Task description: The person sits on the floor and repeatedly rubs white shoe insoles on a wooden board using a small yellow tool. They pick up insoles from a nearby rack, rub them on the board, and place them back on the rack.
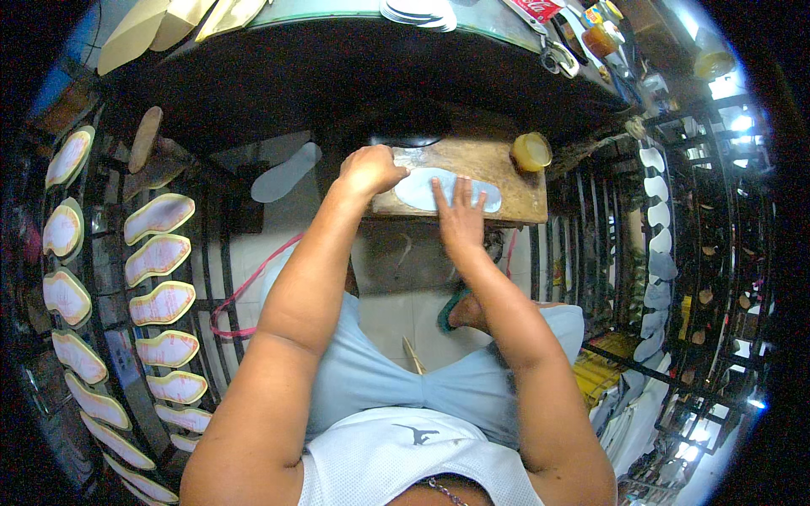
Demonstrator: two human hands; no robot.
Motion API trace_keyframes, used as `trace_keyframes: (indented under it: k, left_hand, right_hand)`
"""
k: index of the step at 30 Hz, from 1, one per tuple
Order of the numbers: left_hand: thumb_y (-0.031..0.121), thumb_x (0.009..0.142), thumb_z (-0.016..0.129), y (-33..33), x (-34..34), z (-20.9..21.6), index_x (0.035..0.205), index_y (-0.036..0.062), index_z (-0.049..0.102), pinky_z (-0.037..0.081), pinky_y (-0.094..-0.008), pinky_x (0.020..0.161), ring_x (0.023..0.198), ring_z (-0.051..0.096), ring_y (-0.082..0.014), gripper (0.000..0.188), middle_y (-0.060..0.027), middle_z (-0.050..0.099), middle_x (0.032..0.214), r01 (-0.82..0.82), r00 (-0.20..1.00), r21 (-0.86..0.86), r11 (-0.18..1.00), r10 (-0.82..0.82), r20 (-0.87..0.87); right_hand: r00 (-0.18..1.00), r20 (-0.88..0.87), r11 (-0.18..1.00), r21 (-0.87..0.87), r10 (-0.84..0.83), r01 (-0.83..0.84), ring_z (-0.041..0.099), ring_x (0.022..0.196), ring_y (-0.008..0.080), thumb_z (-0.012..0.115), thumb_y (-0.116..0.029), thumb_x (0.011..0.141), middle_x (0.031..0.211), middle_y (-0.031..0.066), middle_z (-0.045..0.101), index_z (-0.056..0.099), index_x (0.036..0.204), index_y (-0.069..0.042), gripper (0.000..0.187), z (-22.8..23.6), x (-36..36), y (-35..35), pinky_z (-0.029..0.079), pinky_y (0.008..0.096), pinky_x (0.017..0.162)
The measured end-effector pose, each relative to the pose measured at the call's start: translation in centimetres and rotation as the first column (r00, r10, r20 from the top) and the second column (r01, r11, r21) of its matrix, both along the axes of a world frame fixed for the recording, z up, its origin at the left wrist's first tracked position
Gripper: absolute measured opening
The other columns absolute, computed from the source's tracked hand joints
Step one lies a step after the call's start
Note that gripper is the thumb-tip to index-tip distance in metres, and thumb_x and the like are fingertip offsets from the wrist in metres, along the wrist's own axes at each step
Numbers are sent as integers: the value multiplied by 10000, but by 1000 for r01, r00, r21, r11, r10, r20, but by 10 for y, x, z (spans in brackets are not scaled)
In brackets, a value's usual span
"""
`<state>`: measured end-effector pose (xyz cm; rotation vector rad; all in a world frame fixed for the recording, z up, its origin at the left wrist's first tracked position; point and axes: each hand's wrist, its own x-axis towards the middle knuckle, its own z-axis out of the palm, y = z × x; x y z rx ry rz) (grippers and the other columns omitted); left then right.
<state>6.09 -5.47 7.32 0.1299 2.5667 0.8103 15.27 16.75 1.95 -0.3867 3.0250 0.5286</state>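
A pale, light-blue insole-shaped piece lies flat on a worn wooden work block. My right hand rests palm-down on it with its fingers spread, toward the right end. At the piece's left end is my left hand, its fingers curled closed. Whatever those fingers hold, if anything, is hidden from view. Behind the piece, at the block's far edge, a dark rounded object shows only in part. A small yellowish tub stands on the block's far right corner.
Racks on my left hold several yellow-edged insoles. White sole-shaped pieces line a rack on my right. Another pale sole piece lies left of the block. Beyond is a glass-topped table with scissors. A pink strap hangs near my left leg.
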Motion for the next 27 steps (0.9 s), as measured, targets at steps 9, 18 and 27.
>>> trace_keyframes:
  k: [9, 18, 27]
  left_hand:
    - [465, 771, 725, -3, 0, -2, 1121, 22, 720, 518, -453, 948, 1044, 677, -391, 565, -251, 696, 1101, 16, 998, 40, 999, -14, -56]
    - [476, 812, 704, 8, 5, 8, 1137, 48, 721, 507, -473, 956, 1073, 664, -389, 538, -234, 699, 1118, 25, 999, 37, 999, -23, -36]
    - [440, 806, 724, 16, -2, 3, 1179, 48, 699, 499, -460, 963, 1090, 659, -381, 542, -238, 694, 1129, 39, 999, 69, 997, -38, -11]
  right_hand:
    - [983, -4, 887, -430, 183, -167, 244, 1471, 431, 611, 55, 742, 1586, 261, 238, 356, 1531, -206, 869, 8, 14, -28, 215, 642, 1149]
    - [883, -159, 857, -367, -442, 363, 375, 1359, 403, 646, 32, 713, 1476, 194, 450, 667, 1294, -204, 627, 69, -100, 170, 347, 463, 1133]
    - [902, -367, 933, -347, -229, 96, 447, 1321, 408, 649, -40, 751, 1367, 208, 571, 770, 1045, -154, 338, 98, -131, 200, 387, 453, 1110]
